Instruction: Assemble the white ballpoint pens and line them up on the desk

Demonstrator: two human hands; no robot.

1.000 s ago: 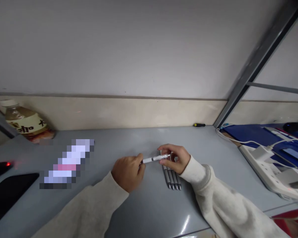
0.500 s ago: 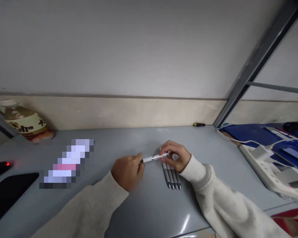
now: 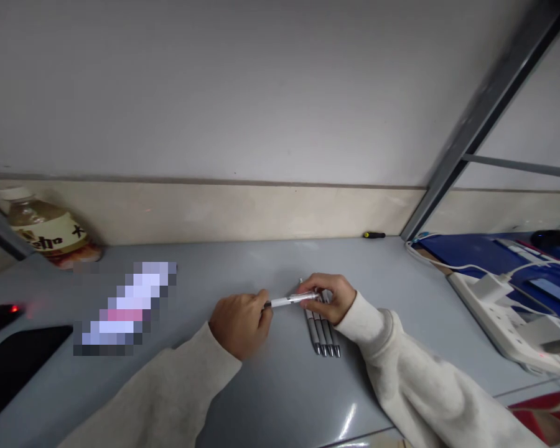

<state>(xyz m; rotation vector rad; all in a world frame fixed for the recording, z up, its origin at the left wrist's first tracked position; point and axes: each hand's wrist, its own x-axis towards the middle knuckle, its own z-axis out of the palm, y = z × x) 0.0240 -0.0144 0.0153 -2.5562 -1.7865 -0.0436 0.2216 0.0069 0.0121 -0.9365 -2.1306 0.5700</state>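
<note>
A white pen with a silvery clip end is held nearly level above the desk, between both hands. My left hand is closed around its dark grip end, which the fingers mostly cover. At the other end, my right hand pinches the clip end between thumb and fingers. Beneath and beside the right hand, several grey-and-white pens lie side by side on the desk, silver tips toward me. Their upper parts are partly hidden by that hand.
On the left are a drink bottle, a blurred-out phone, a mouse and a black pad. A small screwdriver lies by the wall. At right sit a white power strip with cables and a blue folder.
My right hand has shifted slightly down, and the clip end of the pen has dipped a little with it. My left hand stays in place, still gripping the pen.
</note>
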